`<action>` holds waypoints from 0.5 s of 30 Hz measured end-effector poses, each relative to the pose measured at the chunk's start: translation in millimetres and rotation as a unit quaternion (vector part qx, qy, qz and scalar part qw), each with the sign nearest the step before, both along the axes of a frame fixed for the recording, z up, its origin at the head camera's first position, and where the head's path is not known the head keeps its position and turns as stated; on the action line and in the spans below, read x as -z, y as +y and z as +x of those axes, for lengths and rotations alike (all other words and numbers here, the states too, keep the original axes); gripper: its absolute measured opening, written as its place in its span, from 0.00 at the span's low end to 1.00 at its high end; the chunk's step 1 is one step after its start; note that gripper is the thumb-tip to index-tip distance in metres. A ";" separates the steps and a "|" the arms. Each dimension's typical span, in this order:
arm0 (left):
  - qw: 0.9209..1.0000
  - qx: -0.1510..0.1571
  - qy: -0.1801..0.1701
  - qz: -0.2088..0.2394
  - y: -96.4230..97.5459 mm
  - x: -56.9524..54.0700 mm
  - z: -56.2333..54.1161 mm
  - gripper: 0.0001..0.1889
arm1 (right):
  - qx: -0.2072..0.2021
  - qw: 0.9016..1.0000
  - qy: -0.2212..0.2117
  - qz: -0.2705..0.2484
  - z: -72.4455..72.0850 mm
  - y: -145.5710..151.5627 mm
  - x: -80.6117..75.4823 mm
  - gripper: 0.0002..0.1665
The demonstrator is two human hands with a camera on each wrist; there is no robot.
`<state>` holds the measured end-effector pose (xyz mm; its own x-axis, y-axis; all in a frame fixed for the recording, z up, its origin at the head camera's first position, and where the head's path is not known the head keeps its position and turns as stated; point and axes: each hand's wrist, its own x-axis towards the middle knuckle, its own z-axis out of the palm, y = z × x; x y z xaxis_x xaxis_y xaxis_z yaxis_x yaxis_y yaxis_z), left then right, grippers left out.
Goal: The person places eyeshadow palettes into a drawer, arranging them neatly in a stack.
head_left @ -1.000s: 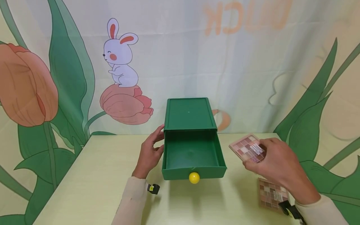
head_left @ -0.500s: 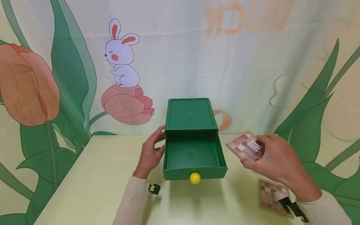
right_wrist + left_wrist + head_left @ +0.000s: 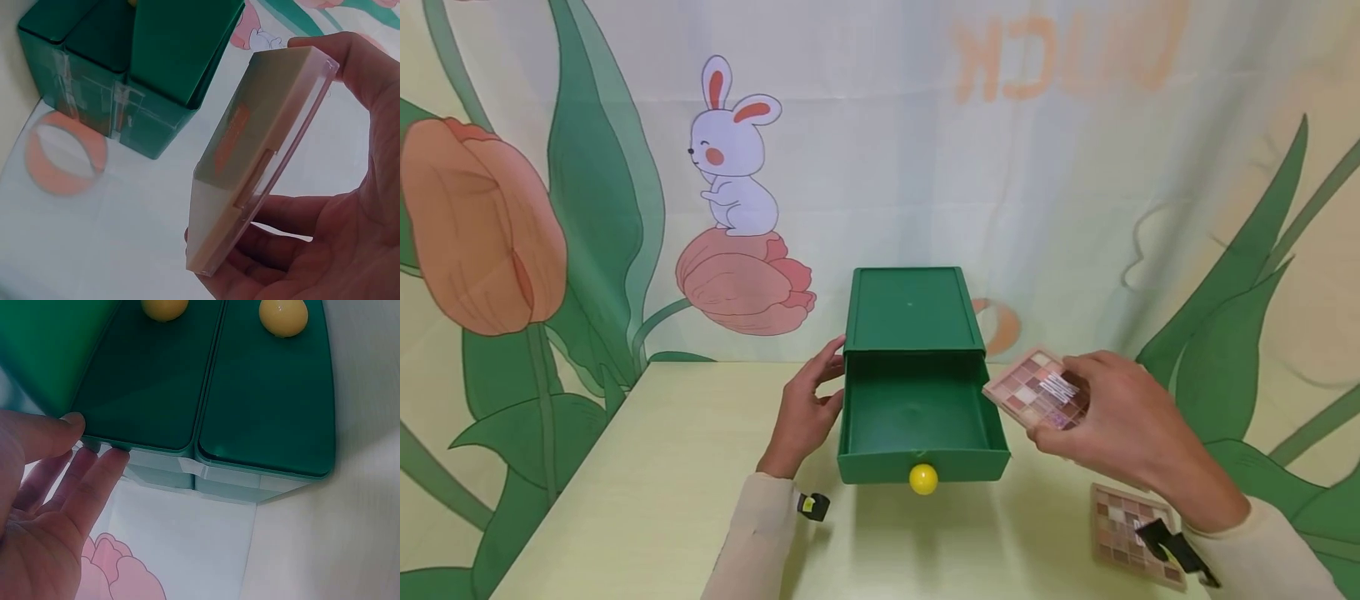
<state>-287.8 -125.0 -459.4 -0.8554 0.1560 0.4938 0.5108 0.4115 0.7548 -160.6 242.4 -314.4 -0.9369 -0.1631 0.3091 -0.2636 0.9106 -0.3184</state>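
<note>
A green drawer cabinet (image 3: 912, 308) stands at the back of the table, its top drawer (image 3: 880, 469) pulled out by a round yellow knob's side and bare inside. My left hand (image 3: 800, 419) rests against the cabinet's left side; in the left wrist view its thumb and fingertips touch the edge beside two closed lower drawers (image 3: 269, 400). My right hand (image 3: 1131, 421) pinches an eyeshadow palette (image 3: 1028, 390) by its edges, tilted, with one corner overlapping the drawer's right wall in the head view. The right wrist view shows the palette's clear lid and pale underside (image 3: 250, 119).
A second eyeshadow palette (image 3: 1120, 529) lies on the table at the front right, partly covered by the right wrist's strap camera (image 3: 1176, 550). Behind the table (image 3: 647, 500) hangs a printed curtain (image 3: 880, 167) with a rabbit and tulips.
My right hand has carried the palette leftward, from apart from the drawer to overlapping its right wall. My left hand keeps its place on the cabinet. The head view has shifted slightly.
</note>
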 end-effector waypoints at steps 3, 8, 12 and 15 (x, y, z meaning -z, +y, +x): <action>1.000 0.001 0.001 -0.002 -1.0 -0.1 0.6 0.46 | -0.014 1.000 -0.003 0.001 -1.7 -6.1 -3.2 0.45; 1.000 0.007 0.004 0.002 -2.5 0.9 0.0 0.46 | -0.032 0.999 -0.015 0.000 -6.4 -18.4 -6.0 0.45; 1.000 0.007 0.006 0.003 -2.7 1.4 -1.0 0.46 | -0.037 0.999 -0.027 0.008 -12.0 -27.0 -7.7 0.47; 1.000 0.007 0.005 0.002 -2.5 1.1 -1.1 0.46 | -0.042 0.999 -0.033 0.012 -16.4 -32.2 -8.4 0.47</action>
